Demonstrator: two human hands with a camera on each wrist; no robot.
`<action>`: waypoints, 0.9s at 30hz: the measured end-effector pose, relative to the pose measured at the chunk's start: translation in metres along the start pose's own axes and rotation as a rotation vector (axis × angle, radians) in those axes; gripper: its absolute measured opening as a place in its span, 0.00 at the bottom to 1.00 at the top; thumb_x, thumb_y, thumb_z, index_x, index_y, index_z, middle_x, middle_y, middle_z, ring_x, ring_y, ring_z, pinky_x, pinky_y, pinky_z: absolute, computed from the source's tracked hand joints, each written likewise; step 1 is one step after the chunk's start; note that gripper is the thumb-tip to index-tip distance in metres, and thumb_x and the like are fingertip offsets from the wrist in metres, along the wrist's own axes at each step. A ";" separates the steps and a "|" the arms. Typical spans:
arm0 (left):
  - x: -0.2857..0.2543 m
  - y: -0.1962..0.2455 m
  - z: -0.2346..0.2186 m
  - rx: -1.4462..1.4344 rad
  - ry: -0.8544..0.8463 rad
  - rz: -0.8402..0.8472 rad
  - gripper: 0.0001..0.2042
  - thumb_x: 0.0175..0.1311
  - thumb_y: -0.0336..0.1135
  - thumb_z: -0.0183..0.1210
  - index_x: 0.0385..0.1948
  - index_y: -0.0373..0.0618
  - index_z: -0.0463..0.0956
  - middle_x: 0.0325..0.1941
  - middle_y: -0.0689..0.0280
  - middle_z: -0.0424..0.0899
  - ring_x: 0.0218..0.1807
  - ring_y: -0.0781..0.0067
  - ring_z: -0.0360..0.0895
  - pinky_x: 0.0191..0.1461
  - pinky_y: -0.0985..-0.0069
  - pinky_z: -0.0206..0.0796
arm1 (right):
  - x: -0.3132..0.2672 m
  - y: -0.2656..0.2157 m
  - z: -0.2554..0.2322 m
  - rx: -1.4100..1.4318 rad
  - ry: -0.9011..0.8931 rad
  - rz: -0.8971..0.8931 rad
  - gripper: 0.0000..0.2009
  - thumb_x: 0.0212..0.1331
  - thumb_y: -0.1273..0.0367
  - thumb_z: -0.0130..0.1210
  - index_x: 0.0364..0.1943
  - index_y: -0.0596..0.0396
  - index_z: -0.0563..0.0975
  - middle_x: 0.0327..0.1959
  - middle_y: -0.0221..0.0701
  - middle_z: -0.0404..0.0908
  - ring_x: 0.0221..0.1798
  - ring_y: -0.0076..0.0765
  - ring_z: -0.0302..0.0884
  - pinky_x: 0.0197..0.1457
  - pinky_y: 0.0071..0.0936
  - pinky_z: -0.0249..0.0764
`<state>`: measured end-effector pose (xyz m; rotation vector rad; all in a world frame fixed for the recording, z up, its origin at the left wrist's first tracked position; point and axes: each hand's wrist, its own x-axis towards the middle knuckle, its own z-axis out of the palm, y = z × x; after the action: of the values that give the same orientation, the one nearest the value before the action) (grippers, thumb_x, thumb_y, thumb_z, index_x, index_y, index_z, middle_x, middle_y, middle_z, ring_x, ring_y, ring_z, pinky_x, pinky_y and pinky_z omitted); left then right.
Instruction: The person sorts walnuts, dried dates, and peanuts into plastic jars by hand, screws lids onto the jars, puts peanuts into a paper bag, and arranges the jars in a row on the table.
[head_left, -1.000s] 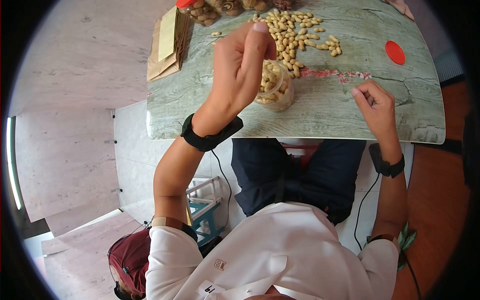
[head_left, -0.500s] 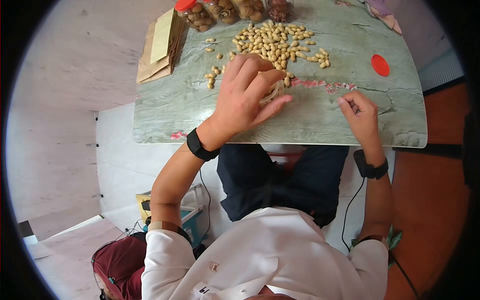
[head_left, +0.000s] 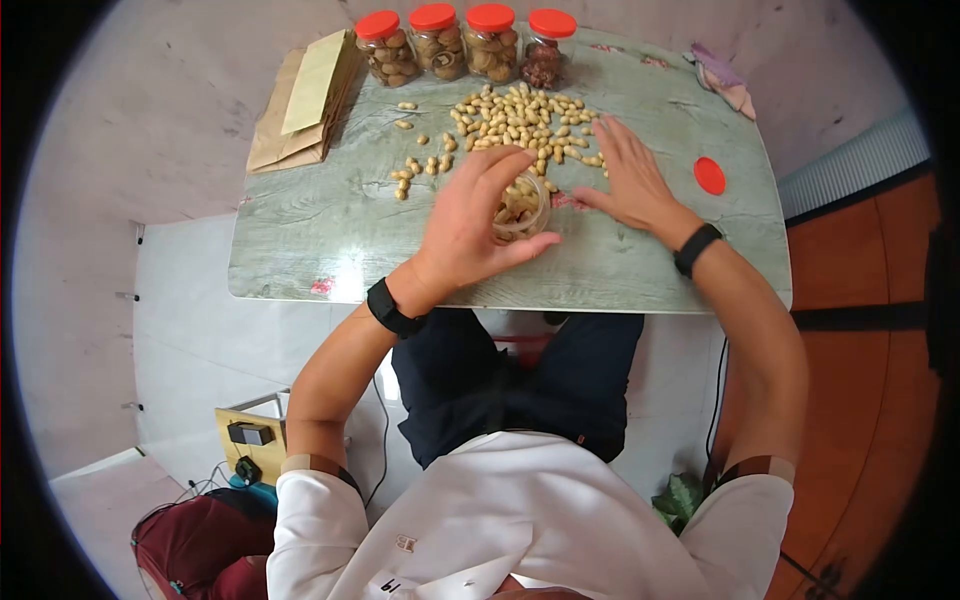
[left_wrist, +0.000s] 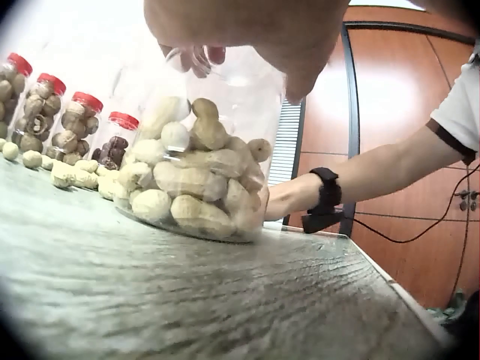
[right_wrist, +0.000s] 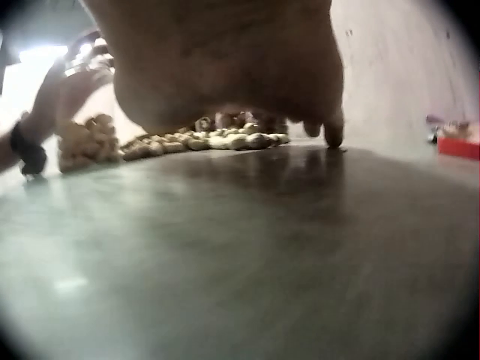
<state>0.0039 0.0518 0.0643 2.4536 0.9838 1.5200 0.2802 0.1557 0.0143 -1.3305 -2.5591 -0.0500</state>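
Observation:
A clear plastic jar (head_left: 541,222) without its lid stands upright near the front of the table, partly filled with unshelled peanuts (left_wrist: 199,176). My left hand (head_left: 462,225) holds it around the top, fingers along the far side and thumb on the near side. In the left wrist view the fingertips show through the jar's neck. To the right of the jar, my right hand (head_left: 637,185) has its fingers stretched out, low at the table beside the right edge of the loose peanut pile (head_left: 510,122). In the right wrist view a fingertip comes down to the tabletop.
Several red-lidded jars (head_left: 436,45) of nuts and dark dried fruit line the back. A red lid (head_left: 710,176) lies at the right, a cloth (head_left: 722,80) at the back right corner. Paper bags (head_left: 300,110) lie at the left, with a few stray peanuts (head_left: 403,185) nearer the jar.
My left hand has come down from above the peanuts to the jar's top. The right hand has uncurled and reached forward to the pile's right edge. The head view has shifted.

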 end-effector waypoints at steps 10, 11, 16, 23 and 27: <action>-0.021 0.001 -0.011 0.022 0.046 -0.147 0.58 0.44 0.40 0.83 0.79 0.42 0.52 0.63 0.50 0.77 0.63 0.48 0.77 0.67 0.57 0.69 | 0.065 -0.042 0.023 0.102 -0.066 -0.100 0.51 0.61 0.37 0.59 0.79 0.56 0.56 0.80 0.54 0.54 0.82 0.60 0.50 0.82 0.53 0.49; -0.026 0.000 -0.010 -0.024 0.036 -0.218 0.60 0.44 0.39 0.83 0.80 0.42 0.49 0.68 0.48 0.73 0.66 0.47 0.75 0.70 0.57 0.68 | 0.066 -0.043 0.025 0.095 -0.032 -0.128 0.47 0.62 0.39 0.59 0.78 0.54 0.58 0.79 0.52 0.56 0.81 0.60 0.53 0.81 0.53 0.52; -0.053 -0.003 0.000 -0.127 0.014 -0.436 0.62 0.46 0.39 0.83 0.81 0.39 0.44 0.78 0.46 0.62 0.75 0.49 0.69 0.76 0.59 0.62 | 0.072 -0.042 0.026 0.018 0.062 -0.167 0.35 0.67 0.50 0.60 0.73 0.50 0.67 0.71 0.45 0.66 0.72 0.57 0.64 0.73 0.54 0.64; -0.065 -0.003 0.003 -0.269 0.011 -0.623 0.61 0.48 0.38 0.82 0.80 0.38 0.45 0.78 0.46 0.64 0.76 0.53 0.68 0.78 0.62 0.60 | 0.085 -0.041 0.020 -0.009 0.110 -0.299 0.17 0.64 0.67 0.61 0.55 0.53 0.74 0.57 0.39 0.71 0.60 0.51 0.73 0.56 0.48 0.77; -0.067 -0.004 0.006 -0.288 0.027 -0.629 0.59 0.48 0.38 0.82 0.80 0.37 0.48 0.75 0.45 0.68 0.76 0.53 0.68 0.78 0.62 0.60 | 0.096 -0.038 0.020 0.014 0.052 -0.296 0.14 0.64 0.71 0.58 0.52 0.54 0.73 0.53 0.41 0.73 0.54 0.55 0.78 0.52 0.48 0.78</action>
<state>-0.0130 0.0188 0.0079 1.7041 1.2739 1.3504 0.1927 0.2130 0.0214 -0.9229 -2.6834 -0.1203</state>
